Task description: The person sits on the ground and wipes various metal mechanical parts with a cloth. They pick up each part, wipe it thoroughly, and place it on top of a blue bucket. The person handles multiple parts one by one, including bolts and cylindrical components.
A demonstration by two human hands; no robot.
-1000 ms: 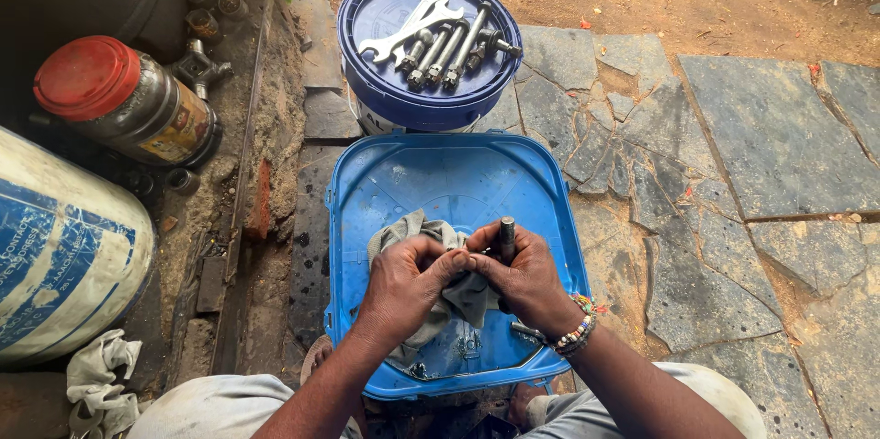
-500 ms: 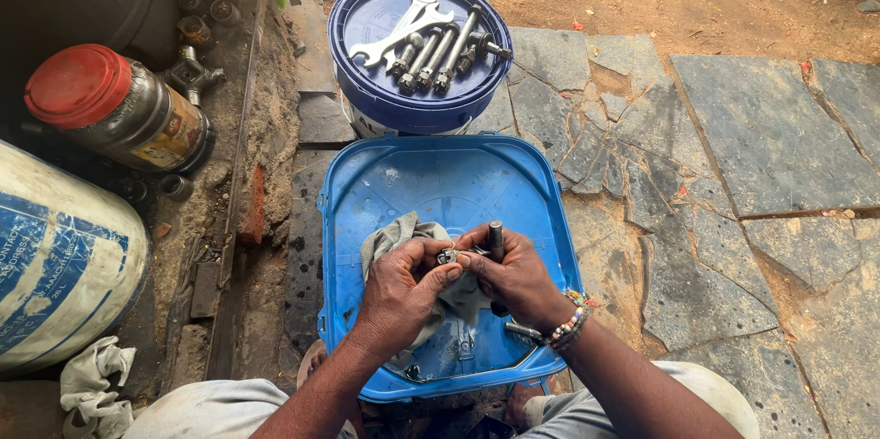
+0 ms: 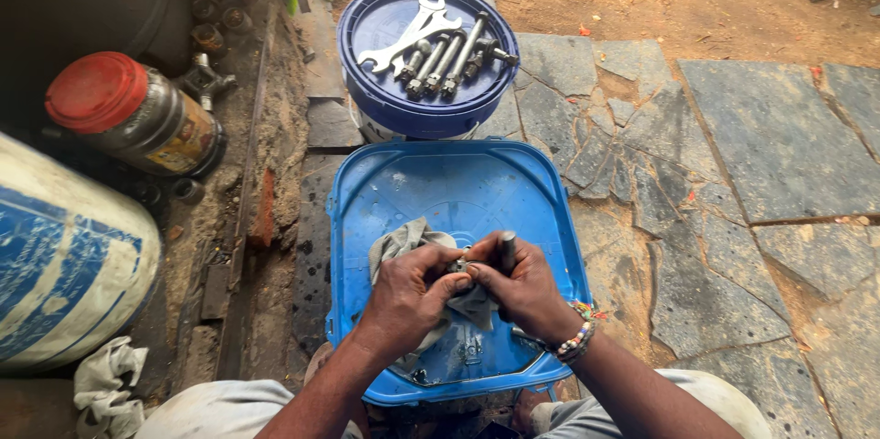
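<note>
Over the square blue lid (image 3: 385, 192): left hand (image 3: 410, 290) closed on a grey rag (image 3: 403, 242); right hand (image 3: 522, 288) gripping a dark bolt (image 3: 507, 251). Best practice, likely: pinch rag tight, turn bolt steadily. Beyond: round blue lid (image 3: 376, 95), cleaned bolts (image 3: 445, 59), wrenches (image 3: 412, 31).

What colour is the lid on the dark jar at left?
Red: the jar's lid shows plainly in the head view, the only one.
</note>
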